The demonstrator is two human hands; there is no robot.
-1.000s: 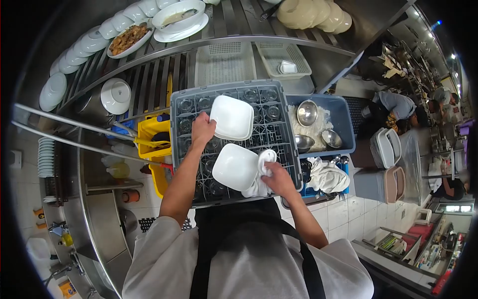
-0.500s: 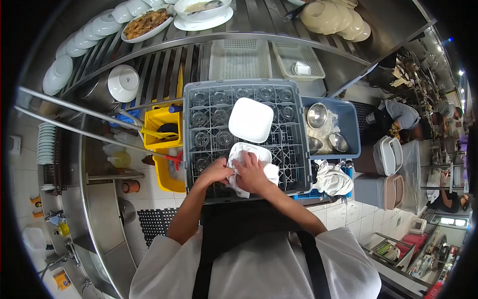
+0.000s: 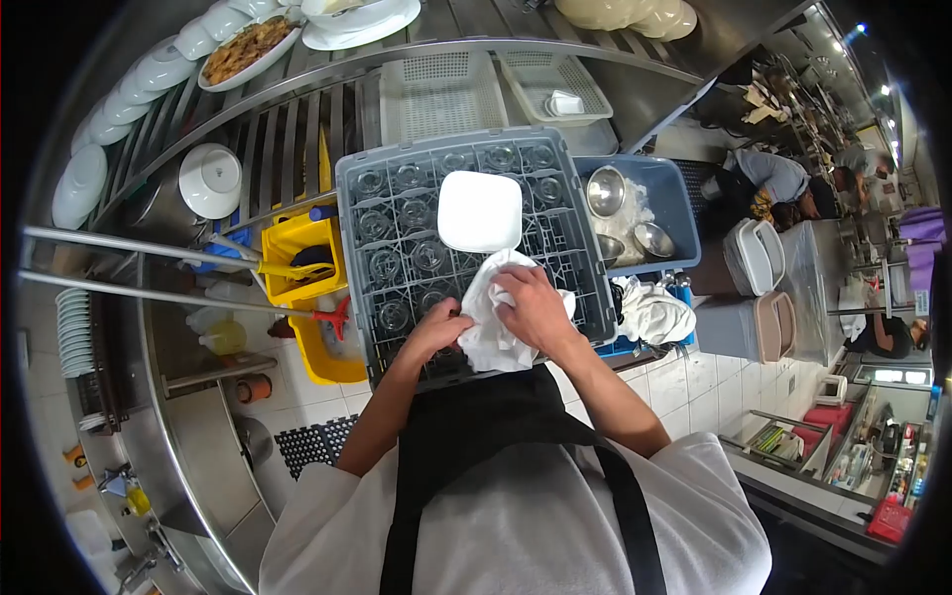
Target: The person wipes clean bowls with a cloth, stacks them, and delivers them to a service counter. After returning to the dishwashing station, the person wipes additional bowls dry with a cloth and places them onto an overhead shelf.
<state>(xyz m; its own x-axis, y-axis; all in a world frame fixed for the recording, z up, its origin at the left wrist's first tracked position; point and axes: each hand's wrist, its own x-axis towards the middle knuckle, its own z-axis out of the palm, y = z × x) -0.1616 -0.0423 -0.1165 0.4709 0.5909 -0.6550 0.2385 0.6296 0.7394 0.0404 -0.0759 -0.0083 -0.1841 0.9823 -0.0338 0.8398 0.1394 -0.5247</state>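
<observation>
A white cloth [image 3: 486, 322] is bunched between my hands over the near part of the grey glass rack [image 3: 349, 248]. My right hand [image 3: 535, 309] presses the cloth with curled fingers. At the cloth's left edge, my left hand [image 3: 434, 332] is closed, thumb against fingers, gripping that edge. Any dish under the cloth is hidden now. Just beyond it, a white square dish [image 3: 480, 211] rests on top of the rack. Upturned clear glasses [image 3: 429, 256] fill several of the rack's compartments, mostly on the left and far side.
Right of the rack stands a blue-grey tub [image 3: 674, 203] with metal bowls, above a crumpled white cloth [image 3: 659, 315]. Yellow buckets [image 3: 288, 288] and long metal poles [image 3: 149, 243] are at left. A slatted steel shelf [image 3: 446, 25] holds dishes. Other people [image 3: 778, 183] work at far right.
The cloth has shifted and now covers the smaller white dish that showed beneath it. My right hand has moved slightly up and right across it. The camera view has shifted.
</observation>
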